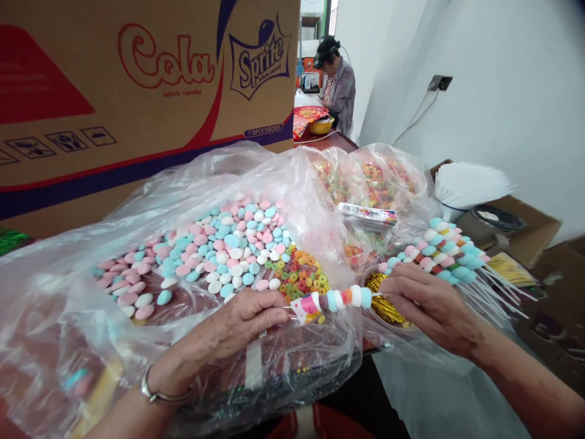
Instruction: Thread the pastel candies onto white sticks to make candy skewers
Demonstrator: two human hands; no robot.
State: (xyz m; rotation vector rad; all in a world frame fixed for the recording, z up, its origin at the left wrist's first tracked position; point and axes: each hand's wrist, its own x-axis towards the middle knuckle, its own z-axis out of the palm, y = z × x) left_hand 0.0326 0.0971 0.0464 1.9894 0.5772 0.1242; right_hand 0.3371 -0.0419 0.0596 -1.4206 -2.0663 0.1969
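Note:
A candy skewer (350,299) with white, blue and orange pieces lies level between my two hands. Over its left end sits a small printed wrapper (307,307), pink, white and yellow, and my left hand (256,314) pinches the end of it. My right hand (423,299) is closed at the skewer's right end, where a thin white stick shows by the fingertips. Gold twist ties (386,302) lie in a round container beneath my right hand. Behind that hand is a pile of finished-looking candy skewers (445,250) with white sticks.
Pink, blue and white candies (228,244) and ring-shaped candies (304,271) lie on clear plastic bags (183,183). A stack of printed wrappers (368,213) rests behind. A large carton (150,79) stands back left, white sticks (470,183) at right. Another person (340,88) sits farther back.

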